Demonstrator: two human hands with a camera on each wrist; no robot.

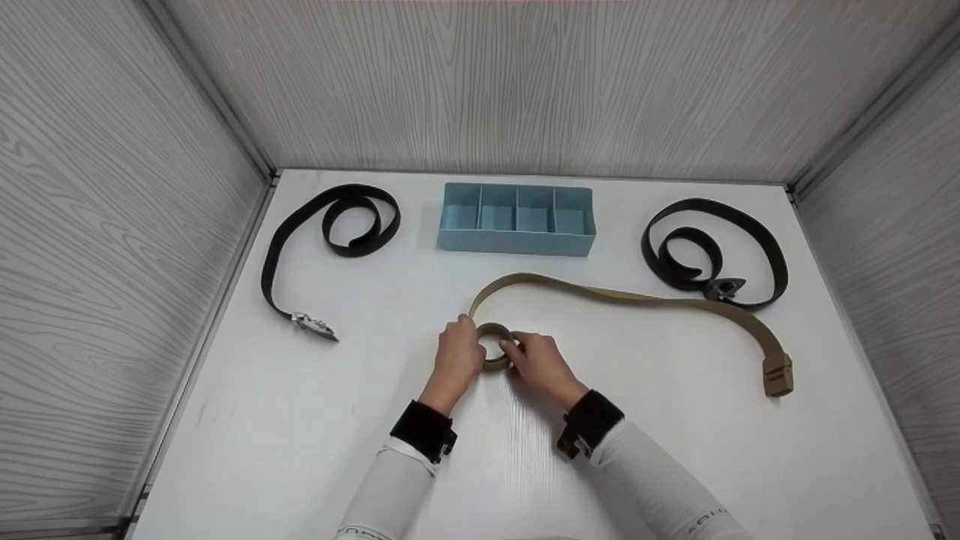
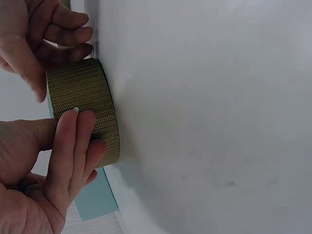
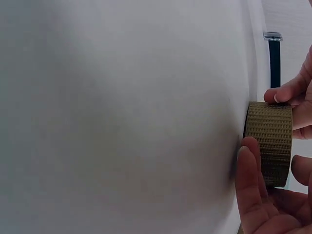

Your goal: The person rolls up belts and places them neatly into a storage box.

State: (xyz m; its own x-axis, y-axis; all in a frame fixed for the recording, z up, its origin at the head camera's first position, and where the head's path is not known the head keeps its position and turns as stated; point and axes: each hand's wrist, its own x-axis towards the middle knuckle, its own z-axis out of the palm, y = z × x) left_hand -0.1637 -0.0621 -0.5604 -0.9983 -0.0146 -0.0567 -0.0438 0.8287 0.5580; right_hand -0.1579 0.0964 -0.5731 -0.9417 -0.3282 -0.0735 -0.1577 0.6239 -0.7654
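Observation:
A tan webbing belt (image 1: 570, 287) has one end wound into a round coil (image 1: 495, 330), which stands on its edge on the white table. From the coil the strap curves away beyond the hands and runs right to a tan buckle (image 1: 778, 375). My left hand (image 1: 457, 352) pinches the coil's left side, near where the loose strap leaves it. On the opposite side my right hand (image 1: 544, 364) holds the coil between thumb and fingers. Close up, the ribbed weave of the coil (image 2: 80, 90) shows in the left wrist view.
Behind the hands stands a light blue box (image 1: 517, 241) with several compartments. A black belt (image 1: 274, 255) with a silver buckle lies loosely curled at the left. Another black belt (image 1: 776, 259) with a dark buckle lies at the right, touching the tan strap. Panel walls (image 1: 525, 90) enclose the table.

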